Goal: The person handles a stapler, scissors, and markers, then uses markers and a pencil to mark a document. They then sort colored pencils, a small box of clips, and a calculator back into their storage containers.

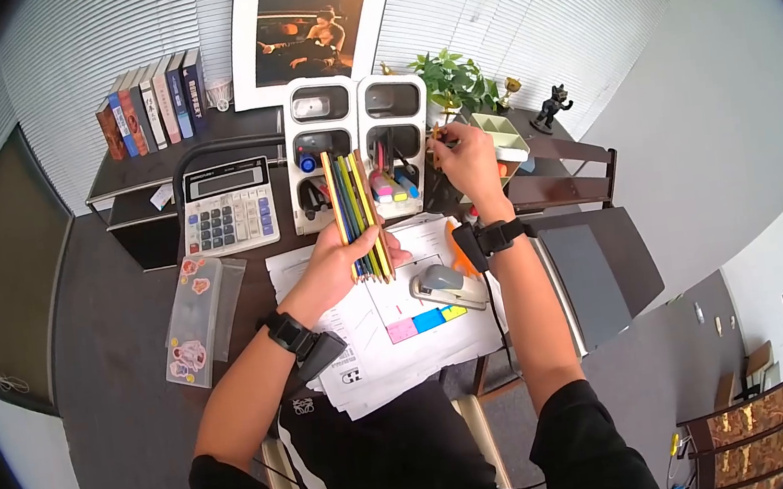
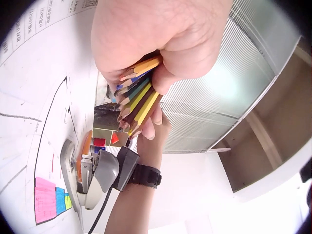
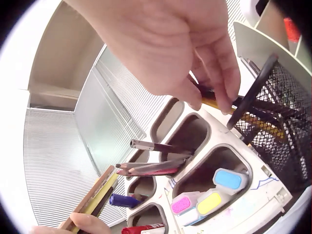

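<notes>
My left hand grips a bundle of coloured pencils above the papers; the left wrist view shows the sharpened tips of the pencils below the left hand. At the right side of the white organizer, my right hand pinches pencils. In the right wrist view, the right hand has its fingertips round pencils that slant into a black mesh cup. Highlighters and a few pencils stand in the organizer. How many the right hand pinches is unclear.
A stapler rests on the papers. Left of them are a calculator and a clear pencil case. Behind the right hand stand a plant and a light green box. A laptop lies at right.
</notes>
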### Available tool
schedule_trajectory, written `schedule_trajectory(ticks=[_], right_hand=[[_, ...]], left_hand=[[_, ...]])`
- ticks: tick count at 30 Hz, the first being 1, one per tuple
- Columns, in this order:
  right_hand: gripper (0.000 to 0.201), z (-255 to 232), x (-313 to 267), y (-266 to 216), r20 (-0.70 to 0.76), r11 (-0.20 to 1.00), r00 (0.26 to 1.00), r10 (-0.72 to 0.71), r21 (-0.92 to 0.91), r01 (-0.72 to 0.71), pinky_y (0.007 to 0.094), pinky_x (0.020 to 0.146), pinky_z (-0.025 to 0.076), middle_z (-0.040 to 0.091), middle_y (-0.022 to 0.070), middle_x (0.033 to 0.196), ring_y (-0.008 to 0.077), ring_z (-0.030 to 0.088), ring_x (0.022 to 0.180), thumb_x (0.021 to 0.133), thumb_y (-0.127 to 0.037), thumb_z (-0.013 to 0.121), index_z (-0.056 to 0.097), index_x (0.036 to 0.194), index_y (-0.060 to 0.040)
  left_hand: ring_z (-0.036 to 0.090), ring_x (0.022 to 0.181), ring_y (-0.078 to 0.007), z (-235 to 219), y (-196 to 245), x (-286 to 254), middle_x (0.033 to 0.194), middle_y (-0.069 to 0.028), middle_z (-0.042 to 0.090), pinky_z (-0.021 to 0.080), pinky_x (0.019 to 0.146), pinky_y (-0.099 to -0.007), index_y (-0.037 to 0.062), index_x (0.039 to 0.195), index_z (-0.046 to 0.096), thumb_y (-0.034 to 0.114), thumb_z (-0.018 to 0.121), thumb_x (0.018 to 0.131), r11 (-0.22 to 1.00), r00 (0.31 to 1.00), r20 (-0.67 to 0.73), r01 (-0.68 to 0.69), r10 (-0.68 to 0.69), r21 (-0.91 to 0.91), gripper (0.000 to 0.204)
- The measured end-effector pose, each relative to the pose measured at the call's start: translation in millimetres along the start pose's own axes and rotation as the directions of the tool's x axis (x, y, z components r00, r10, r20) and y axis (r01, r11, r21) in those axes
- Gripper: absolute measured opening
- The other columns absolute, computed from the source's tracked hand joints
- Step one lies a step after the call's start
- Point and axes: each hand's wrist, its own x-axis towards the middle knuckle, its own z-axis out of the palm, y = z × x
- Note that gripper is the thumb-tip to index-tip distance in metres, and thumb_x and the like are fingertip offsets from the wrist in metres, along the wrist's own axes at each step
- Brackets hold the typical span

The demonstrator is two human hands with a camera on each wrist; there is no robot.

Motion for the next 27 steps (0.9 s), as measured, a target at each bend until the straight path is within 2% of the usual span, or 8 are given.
schedule_trajectory(ticks=[3, 7, 10, 12, 13, 18, 23, 27], right_hand=[[0.019, -17.1, -2.7, -20.1, -0.065, 1.0, 0.998, -0.004, -0.031, 0.002, 0.0393, 0.064, 0.054, 0.071, 0.0198, 0.077, 0.0344, 0.07, 0.068, 0.079, -0.013, 0.077, 0.074, 0.09, 0.0018], [0.023, -30.0, -5.1, -21.0, -0.145, 0.987, 0.989, 0.037, 0.159, -0.014, 0.0316, 0.053, 0.048, 0.069, 0.0148, 0.067, 0.0185, 0.064, 0.054, 0.081, -0.015, 0.08, 0.075, 0.096, 0.0023], [0.021, -54.2, -20.0, -52.2, -0.172, 0.974, 0.981, 0.092, 0.219, -0.053, 0.0277, 0.054, 0.048, 0.07, 0.0118, 0.068, 0.0128, 0.064, 0.057, 0.082, -0.011, 0.079, 0.075, 0.098, 0.0017], [0.016, -67.2, -37.1, -80.6, -0.278, 0.904, 0.952, 0.126, 0.428, 0.005, 0.0248, 0.057, 0.049, 0.073, 0.0105, 0.073, 0.0106, 0.065, 0.061, 0.084, -0.006, 0.076, 0.075, 0.098, 0.0016], [0.013, -72.8, -48.6, -89.2, -0.3, 0.93, 0.948, 0.106, 0.366, 0.012, 0.0224, 0.061, 0.051, 0.075, 0.0111, 0.083, 0.0102, 0.068, 0.069, 0.083, -0.001, 0.075, 0.074, 0.096, 0.0023], [0.026, -63.9, -100.1, -113.4, -0.309, 0.878, 0.867, -0.391, 0.156, 0.452, 0.0322, 0.074, 0.057, 0.075, 0.0132, 0.097, 0.0227, 0.072, 0.081, 0.072, 0.01, 0.069, 0.074, 0.096, -0.0005], [0.034, -38.8, -132.5, -114.9, 0.012, 0.855, 0.872, -0.489, 0.206, 0.477, 0.0345, 0.078, 0.058, 0.071, 0.0115, 0.109, 0.0291, 0.07, 0.092, 0.067, 0.011, 0.071, 0.071, 0.099, -0.0003], [0.035, -26.7, -140.7, -111.0, 0.042, 0.851, 0.861, -0.506, 0.185, 0.491, 0.0374, 0.084, 0.058, 0.068, 0.0131, 0.112, 0.0302, 0.068, 0.096, 0.068, 0.012, 0.071, 0.069, 0.102, 0.0029]], left_hand=[[0.07, 0.101, -0.0356, 0.6, 1.6, -0.4, 0.101, -0.0166, 0.066, 0.06, 0.087, -0.045, 0.0005, 0.124, 0.048, 0.012, 0.053, 0.102, 1.0, 1.0, -0.002, -0.003, 0.003, 0.01, 0.026], [0.071, 0.099, -0.0336, -0.2, 5.3, -1.9, 0.101, -0.0161, 0.066, 0.06, 0.085, -0.0436, 0.0009, 0.128, 0.048, 0.013, 0.054, 0.102, 1.0, 1.0, 0.003, 0.009, -0.009, 0.018, 0.029], [0.071, 0.092, -0.0299, 2.5, 8.8, -2.7, 0.099, -0.0139, 0.066, 0.059, 0.084, -0.0438, 0.0028, 0.13, 0.048, 0.013, 0.056, 0.1, 0.999, 0.999, 0.027, 0.035, -0.036, 0.021, 0.032], [0.071, 0.092, -0.0298, 0.6, 4.5, -2.1, 0.099, -0.0138, 0.066, 0.059, 0.084, -0.0441, 0.0031, 0.129, 0.048, 0.013, 0.057, 0.1, 1.0, 0.998, 0.057, 0.028, -0.028, -0.003, 0.032], [0.071, 0.092, -0.0298, -0.6, 3.8, -1.8, 0.099, -0.0136, 0.066, 0.059, 0.084, -0.0443, 0.0035, 0.128, 0.047, 0.013, 0.057, 0.1, 0.999, 0.996, 0.09, 0.026, -0.024, -0.025, 0.031], [0.07, 0.094, -0.0286, 0.0, 6.0, -4.9, 0.104, -0.0137, 0.066, 0.06, 0.082, -0.0442, 0.0046, 0.129, 0.047, 0.011, 0.058, 0.099, 0.986, 0.977, 0.17, 0.144, -0.128, -0.087, 0.033], [0.067, 0.103, -0.023, -2.6, -4.8, -2.4, 0.114, -0.0121, 0.066, 0.058, 0.087, -0.0387, -0.0009, 0.128, 0.054, 0.004, 0.057, 0.099, 0.973, 0.987, 0.142, 0.105, -0.076, -0.205, 0.03], [0.066, 0.107, -0.0232, -1.6, -2.1, -3.1, 0.118, -0.0155, 0.065, 0.055, 0.093, -0.0353, -0.0023, 0.127, 0.055, 0.004, 0.052, 0.1, 0.993, 0.998, 0.025, 0.056, -0.054, -0.099, 0.028]])
